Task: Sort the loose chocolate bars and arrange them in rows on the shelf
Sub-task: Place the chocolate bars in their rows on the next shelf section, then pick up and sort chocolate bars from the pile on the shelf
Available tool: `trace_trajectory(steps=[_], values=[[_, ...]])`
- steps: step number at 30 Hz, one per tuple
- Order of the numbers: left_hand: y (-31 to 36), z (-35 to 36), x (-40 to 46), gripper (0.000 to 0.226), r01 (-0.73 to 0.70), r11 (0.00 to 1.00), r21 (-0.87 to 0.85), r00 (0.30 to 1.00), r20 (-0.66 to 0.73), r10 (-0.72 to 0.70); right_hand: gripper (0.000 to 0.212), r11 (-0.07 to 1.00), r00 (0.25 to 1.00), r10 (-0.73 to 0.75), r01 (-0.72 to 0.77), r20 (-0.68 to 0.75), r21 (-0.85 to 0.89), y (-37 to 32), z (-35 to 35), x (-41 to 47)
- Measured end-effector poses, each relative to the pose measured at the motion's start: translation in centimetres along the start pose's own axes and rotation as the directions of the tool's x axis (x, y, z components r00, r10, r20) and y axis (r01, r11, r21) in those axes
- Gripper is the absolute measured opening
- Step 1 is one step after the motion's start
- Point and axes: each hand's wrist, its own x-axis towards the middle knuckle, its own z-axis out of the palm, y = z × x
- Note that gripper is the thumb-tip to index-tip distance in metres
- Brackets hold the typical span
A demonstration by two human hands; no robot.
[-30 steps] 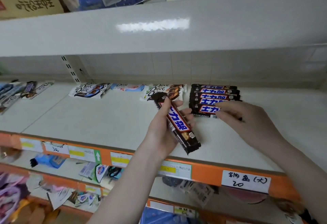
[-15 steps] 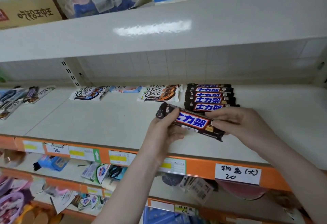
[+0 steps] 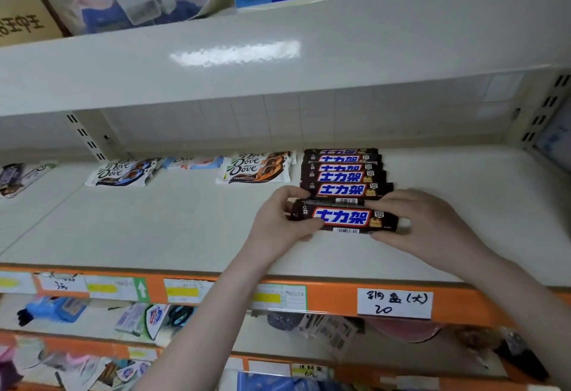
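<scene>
A brown Snickers bar (image 3: 344, 217) lies level on the white shelf (image 3: 154, 230), just in front of a row of several like bars (image 3: 343, 174). My left hand (image 3: 278, 223) pinches its left end between thumb and fingers. My right hand (image 3: 426, 223) grips its right end, fingers curled over the wrapper's edge. Left of the row lie white Dove bars (image 3: 256, 168), another Dove stack (image 3: 123, 172) and a pale blue Dove pack (image 3: 194, 162).
More loose bars (image 3: 15, 177) lie at the far left of the shelf. An upper shelf (image 3: 278, 59) overhangs closely. The orange front rail (image 3: 333, 298) carries price labels, with cluttered lower shelves (image 3: 92, 316) beneath.
The bar held tilted in my left hand turned level, my right hand took its right end, and both hands moved it back against the front of the Snickers row.
</scene>
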Motion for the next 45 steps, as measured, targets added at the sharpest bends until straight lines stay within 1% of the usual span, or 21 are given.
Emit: trace_trajectory(steps=[1,2,5,7,9,13,16,21,24,26,28,29,31,33,37,39,42,45], values=[[0.1,0.0,0.4,0.042,-0.078,0.987,0.143,0.997,0.013,0.077,0.048,1.000,1.000,0.006,-0.006,-0.005,-0.021,0.4,0.1,0.3],[0.2,0.0,0.7,0.045,-0.147,0.958,0.248,0.989,0.040,0.141,0.048,0.999,1.000,0.013,-0.013,-0.009,-0.037,0.7,0.1,0.6],[0.4,0.2,1.8,0.042,-0.283,0.855,0.435,0.958,0.093,0.270,0.047,0.996,0.999,0.027,-0.028,-0.018,-0.079,1.3,0.4,1.4],[0.3,0.3,2.4,0.040,-0.319,0.786,0.530,0.945,0.113,0.307,0.047,0.995,0.999,0.038,-0.040,-0.020,-0.092,1.5,0.6,1.9],[0.1,0.3,2.9,0.041,-0.324,0.748,0.580,0.942,0.127,0.309,0.047,0.994,0.999,0.052,-0.052,-0.001,-0.100,1.7,0.8,2.2],[-0.6,0.4,3.0,0.043,-0.325,0.728,0.603,0.941,0.130,0.312,0.045,0.995,0.998,0.055,-0.054,0.014,-0.088,1.8,1.1,2.2],[-0.9,0.5,3.2,0.043,-0.327,0.713,0.620,0.939,0.125,0.321,0.045,0.993,0.998,0.054,-0.053,0.009,-0.109,1.8,1.3,2.0],[-0.8,0.4,2.9,0.044,-0.312,0.654,0.689,0.935,0.101,0.340,0.044,0.986,0.996,0.090,-0.087,0.014,-0.145,1.0,0.8,2.0],[-0.5,0.5,1.8,0.046,-0.255,0.596,0.761,0.937,0.043,0.346,0.043,0.978,0.994,0.112,-0.109,0.007,-0.177,-0.1,0.5,1.4],[-0.5,0.2,0.6,0.046,-0.184,0.542,0.820,0.928,-0.036,0.370,0.040,0.968,0.990,0.137,-0.140,-0.029,-0.207,-1.3,0.6,0.9],[-0.8,-0.4,-0.8,0.044,-0.099,0.510,0.854,0.904,-0.136,0.404,0.037,0.955,0.984,0.166,-0.175,-0.058,-0.239,-3.0,1.1,0.5],[-1.0,-0.9,-1.6,0.045,-0.046,0.504,0.863,0.901,-0.181,0.393,0.036,0.948,0.982,0.177,-0.187,-0.064,-0.258,-4.0,1.6,0.4],[-1.7,-2.3,-3.1,0.049,0.060,0.497,0.866,0.913,-0.249,0.323,0.036,0.938,0.979,0.186,-0.201,-0.078,-0.282,-6.5,2.6,0.4],[-2.5,-4.3,-4.3,0.052,0.143,0.497,0.856,0.907,-0.315,0.282,0.036,0.945,0.981,0.173,-0.191,-0.091,-0.267,-9.3,4.0,0.8],[-3.7,-10.2,-6.3,0.054,0.277,0.506,0.817,0.868,-0.438,0.234,0.040,0.967,0.995,0.082,-0.093,-0.055,-0.236,-15.4,7.5,2.9],[-4.6,-14.0,-7.6,0.054,0.329,0.529,0.782,0.842,-0.497,0.211,0.045,0.974,0.999,0.031,-0.034,-0.017,-0.224,-18.8,9.7,4.3],[-6.6,-20.6,-10.1,0.052,0.400,0.561,0.725,0.788,-0.584,0.193,0.048,0.982,0.998,-0.055,0.057,0.015,-0.180,-24.7,13.6,6.5],[-9.0,-28.3,-13.0,0.052,0.459,0.548,0.699,0.750,-0.636,0.183,0.048,0.980,0.993,-0.108,0.114,0.047,-0.161,-31.8,17.8,8.6]])
